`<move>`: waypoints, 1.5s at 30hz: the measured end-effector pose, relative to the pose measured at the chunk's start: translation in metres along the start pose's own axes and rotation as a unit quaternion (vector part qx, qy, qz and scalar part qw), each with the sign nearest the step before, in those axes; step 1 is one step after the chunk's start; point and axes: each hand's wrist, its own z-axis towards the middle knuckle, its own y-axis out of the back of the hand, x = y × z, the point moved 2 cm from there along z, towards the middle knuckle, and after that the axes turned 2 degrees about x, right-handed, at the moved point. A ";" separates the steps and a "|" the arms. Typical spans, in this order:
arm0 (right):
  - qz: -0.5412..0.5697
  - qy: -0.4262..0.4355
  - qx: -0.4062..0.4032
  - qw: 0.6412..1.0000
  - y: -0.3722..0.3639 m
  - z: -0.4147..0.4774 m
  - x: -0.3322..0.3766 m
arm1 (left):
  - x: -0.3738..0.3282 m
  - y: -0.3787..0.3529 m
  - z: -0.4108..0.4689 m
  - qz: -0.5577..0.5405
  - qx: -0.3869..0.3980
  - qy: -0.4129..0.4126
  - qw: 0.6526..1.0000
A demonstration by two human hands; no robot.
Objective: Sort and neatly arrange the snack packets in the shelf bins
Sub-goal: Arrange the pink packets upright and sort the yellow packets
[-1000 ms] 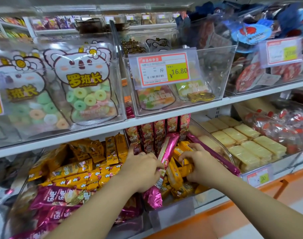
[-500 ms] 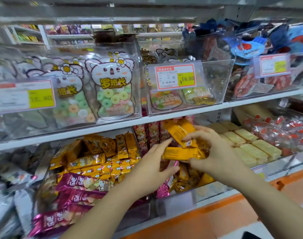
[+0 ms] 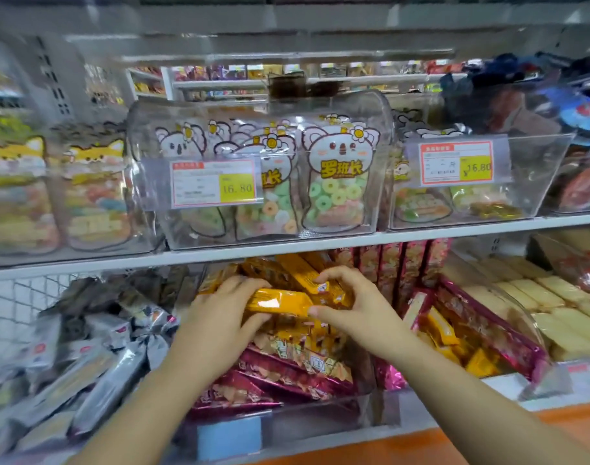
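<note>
Left hand point(image 3: 216, 318) and right hand point(image 3: 362, 312) pinch a yellow packet point(image 3: 277, 302) above the bin point(image 3: 320, 416) — inside it, pink packets point(image 3: 273, 379) lie mixed with yellow ones. Sorting looks barely begun

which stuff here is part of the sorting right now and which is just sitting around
In the job: yellow packets, gripped by left hand and right hand; magenta packets below them in the clear bin.
Just lying about: koala gummy bags, price tags, silver packets, pale wafer bars.
</note>
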 end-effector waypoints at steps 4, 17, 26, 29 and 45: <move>-0.113 0.026 0.026 0.993 -0.017 0.014 -0.006 | 0.032 0.004 0.002 0.046 0.004 0.108 0.993; -0.249 0.070 0.066 0.964 -0.008 0.004 -0.015 | 0.024 -0.007 0.000 0.032 0.018 0.063 0.997; -0.305 -0.037 0.003 0.952 0.080 -0.039 -0.053 | -0.067 -0.051 0.020 -0.004 0.062 -0.056 0.997; -0.370 -0.074 -0.044 0.925 0.115 -0.055 -0.070 | -0.098 -0.066 0.028 -0.018 0.080 -0.094 0.992; -0.385 -0.121 -0.168 0.899 0.194 -0.109 -0.084 | -0.215 -0.156 0.096 -0.111 0.244 -0.118 0.956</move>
